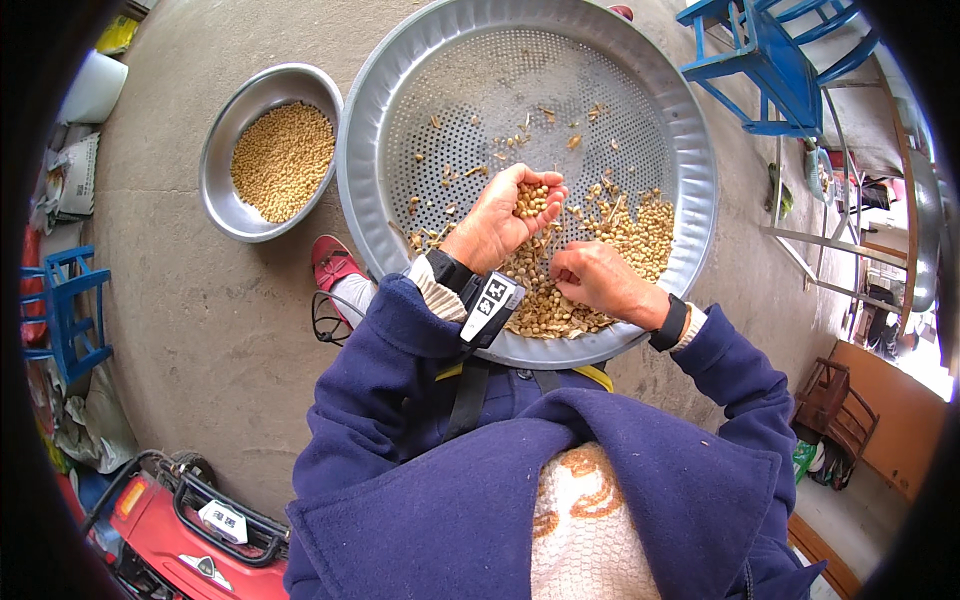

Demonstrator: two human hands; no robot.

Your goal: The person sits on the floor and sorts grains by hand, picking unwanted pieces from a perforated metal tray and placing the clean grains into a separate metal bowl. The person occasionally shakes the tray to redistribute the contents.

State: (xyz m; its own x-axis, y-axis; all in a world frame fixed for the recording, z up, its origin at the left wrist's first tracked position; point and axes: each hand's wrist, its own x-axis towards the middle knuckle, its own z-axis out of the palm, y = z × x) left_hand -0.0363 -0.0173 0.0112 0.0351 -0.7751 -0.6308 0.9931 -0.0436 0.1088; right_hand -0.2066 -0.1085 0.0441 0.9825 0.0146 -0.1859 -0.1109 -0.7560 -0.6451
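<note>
A wide round metal sieve pan [525,71] with a perforated bottom lies before me. Soybeans [645,240] mixed with dry husks are heaped along its near right side, and loose husk bits are scattered farther up. My left hand [504,217] is cupped palm up over the pan, holding a small pile of soybeans [531,199]. Close to its right, my right hand [600,279] reaches down into the heap with fingers curled together; whether anything is pinched between them is hidden.
On the concrete floor left of the pan stands a steel basin [217,176] of cleaner soybeans [283,161]. A blue wooden chair [780,75] is at upper right, a small blue stool [71,315] at far left. A red vehicle [187,540] stands lower left, a brown wooden chair [832,405] lower right.
</note>
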